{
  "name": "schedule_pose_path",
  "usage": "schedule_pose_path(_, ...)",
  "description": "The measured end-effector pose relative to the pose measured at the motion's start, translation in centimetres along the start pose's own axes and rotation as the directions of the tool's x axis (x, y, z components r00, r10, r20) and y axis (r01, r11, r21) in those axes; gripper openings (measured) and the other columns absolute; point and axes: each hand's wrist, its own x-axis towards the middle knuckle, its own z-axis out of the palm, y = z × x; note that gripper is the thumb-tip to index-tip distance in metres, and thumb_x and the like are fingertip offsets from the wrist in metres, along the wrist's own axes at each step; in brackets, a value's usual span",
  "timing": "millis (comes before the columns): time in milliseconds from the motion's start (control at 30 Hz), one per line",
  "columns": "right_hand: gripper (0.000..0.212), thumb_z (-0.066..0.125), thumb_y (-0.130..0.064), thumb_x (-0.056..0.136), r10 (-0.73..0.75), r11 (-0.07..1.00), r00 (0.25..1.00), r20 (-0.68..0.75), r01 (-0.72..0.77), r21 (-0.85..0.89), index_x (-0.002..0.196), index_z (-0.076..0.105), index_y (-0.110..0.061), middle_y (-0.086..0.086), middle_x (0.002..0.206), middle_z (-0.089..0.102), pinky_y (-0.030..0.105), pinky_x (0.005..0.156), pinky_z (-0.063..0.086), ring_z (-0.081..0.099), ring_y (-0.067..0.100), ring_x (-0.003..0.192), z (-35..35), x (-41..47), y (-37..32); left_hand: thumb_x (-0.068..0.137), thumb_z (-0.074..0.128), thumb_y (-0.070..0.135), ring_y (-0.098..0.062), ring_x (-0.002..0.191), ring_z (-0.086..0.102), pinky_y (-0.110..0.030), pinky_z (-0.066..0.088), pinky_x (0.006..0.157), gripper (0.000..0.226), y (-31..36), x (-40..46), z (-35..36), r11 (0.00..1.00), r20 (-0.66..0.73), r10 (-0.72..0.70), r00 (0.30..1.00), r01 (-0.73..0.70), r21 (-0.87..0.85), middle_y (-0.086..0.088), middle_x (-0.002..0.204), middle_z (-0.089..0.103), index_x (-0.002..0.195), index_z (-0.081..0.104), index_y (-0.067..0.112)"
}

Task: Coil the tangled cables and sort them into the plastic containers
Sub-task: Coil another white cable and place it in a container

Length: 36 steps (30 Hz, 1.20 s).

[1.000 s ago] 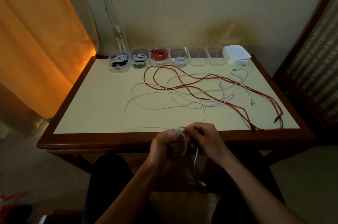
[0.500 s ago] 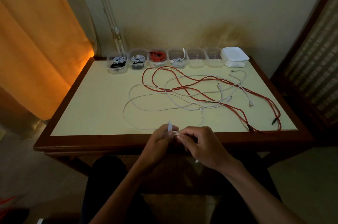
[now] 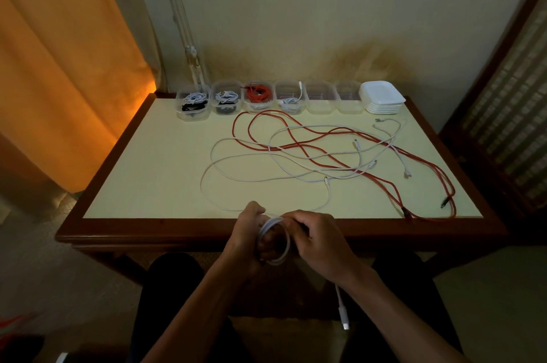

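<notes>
Head view — cream table, wood rim, orange curtain.

the small coil of white cable is back in view in my left hand, where half a second ago i only pinch a plug end upright between both hands. my right hand now curls beside the loop, and the plug hangs below my right wrist.
</notes>
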Motion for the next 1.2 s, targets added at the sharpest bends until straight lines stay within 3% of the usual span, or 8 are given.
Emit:
schedule_pose_path(133, 0.020, 0.056, -0.021, 0.100, 0.034, 0.999, 0.991, -0.126, -0.038, -0.027, 0.097, 0.071, -0.009, 0.004, 0.088, 0.073, 0.022, 0.067, 0.056, 0.066, 0.008, 0.082, 0.5, 0.1, -0.1, 0.094, 0.043, 0.021, -0.018, 0.059, 0.056, -0.030, 0.048, 0.061, 0.032, -0.2, 0.2, 0.1, 0.998, -0.130, 0.056, 0.990, -0.057, 0.000, -0.008, 0.064, 0.056, 0.068, 0.054, 0.008)
schedule_pose_path(267, 0.020, 0.054, -0.017, 0.100, 0.069, 0.996, 0.958, -0.278, -0.081, -0.032, 0.101, 0.072, -0.008, 0.004, 0.084, 0.072, 0.027, 0.066, 0.054, 0.066, 0.011, 0.077, 0.1, 0.5, 0.4, 0.099, 0.051, 0.019, -0.015, 0.082, 0.059, -0.010, 0.046, 0.068, 0.018, -1.4, 0.3, 0.1, 0.930, -0.142, 0.259, 0.956, -0.207, 0.305, 0.008, 0.080, 0.058, 0.089, 0.062, 0.010)
schedule_pose_path(400, 0.021, 0.054, -0.018, 0.100, 0.099, 0.994, 0.955, -0.279, -0.105, -0.009, 0.100, 0.073, -0.010, 0.002, 0.078, 0.070, 0.033, 0.064, 0.053, 0.065, 0.011, 0.073, 0.2, 0.4, 1.0, 0.104, 0.029, 0.037, -0.014, 0.082, 0.068, -0.032, 0.054, 0.075, 0.049, -2.8, 0.1, 0.2, 0.859, -0.068, 0.341, 0.938, -0.282, 0.427, -0.004, 0.087, 0.072, 0.094, 0.070, 0.011)
schedule_pose_path(567, 0.025, 0.053, -0.024, 0.099, 0.134, 0.991, 0.951, -0.280, -0.131, 0.027, 0.093, 0.074, -0.013, 0.000, 0.079, 0.072, 0.031, 0.066, 0.052, 0.065, 0.008, 0.078, -0.2, 0.0, 1.9, 0.098, 0.037, 0.047, -0.019, 0.070, 0.065, -0.033, 0.050, 0.059, 0.041, -3.2, 0.1, -0.3, 0.820, 0.065, 0.321, 0.945, -0.312, 0.480, -0.009, 0.080, 0.067, 0.097, 0.064, 0.016)
schedule_pose_path(767, 0.013, 0.062, -0.013, 0.095, 0.024, 0.995, 0.970, -0.240, -0.046, -0.086, 0.098, 0.075, -0.011, 0.000, 0.092, 0.072, 0.027, 0.074, 0.056, 0.065, 0.005, 0.086, 0.0, -0.2, 2.9, 0.104, 0.035, 0.031, -0.007, 0.057, 0.051, -0.017, 0.036, 0.054, 0.030, -3.4, 0.8, -0.8, 0.520, 0.025, 0.437, 0.899, -0.275, 0.809, 0.006, 0.069, 0.055, 0.079, 0.049, 0.022)
schedule_pose_path(867, 0.013, 0.064, -0.015, 0.090, -0.067, 0.966, 0.971, -0.229, 0.005, -0.260, 0.095, 0.074, -0.009, 0.006, 0.101, 0.062, 0.031, 0.076, 0.056, 0.058, 0.013, 0.093, -0.2, -0.4, 4.1, 0.103, 0.034, 0.038, -0.019, 0.063, 0.056, -0.032, 0.043, 0.058, 0.028, -4.1, 1.3, -2.0, 0.351, 0.097, 0.417, 0.904, -0.259, 0.900, 0.000, 0.076, 0.060, 0.091, 0.049, 0.018)
schedule_pose_path(1033, 0.013, 0.062, -0.026, 0.085, -0.195, 0.859, 0.958, -0.209, 0.064, -0.507, 0.089, 0.069, -0.016, 0.004, 0.096, 0.053, 0.040, 0.063, 0.048, 0.054, 0.022, 0.085, 0.5, -1.4, 5.3, 0.100, 0.029, 0.046, -0.008, 0.058, 0.048, -0.021, 0.036, 0.057, 0.029, -4.0, 1.5, -3.6, 0.393, 0.304, 0.253, 0.918, -0.385, 0.835, 0.009, 0.071, 0.050, 0.084, 0.044, 0.027)
schedule_pose_path(1200, 0.017, 0.056, -0.023, 0.093, -0.042, 0.979, 0.972, -0.233, -0.007, -0.206, 0.088, 0.069, -0.013, -0.002, 0.088, 0.061, 0.028, 0.067, 0.050, 0.057, 0.008, 0.081, 0.7, -1.5, 4.9, 0.101, 0.034, 0.043, -0.005, 0.062, 0.049, -0.021, 0.037, 0.060, 0.030, -3.7, 1.4, -3.0, 0.547, 0.341, 0.293, 0.893, -0.449, 0.707, 0.009, 0.073, 0.051, 0.080, 0.048, 0.025)
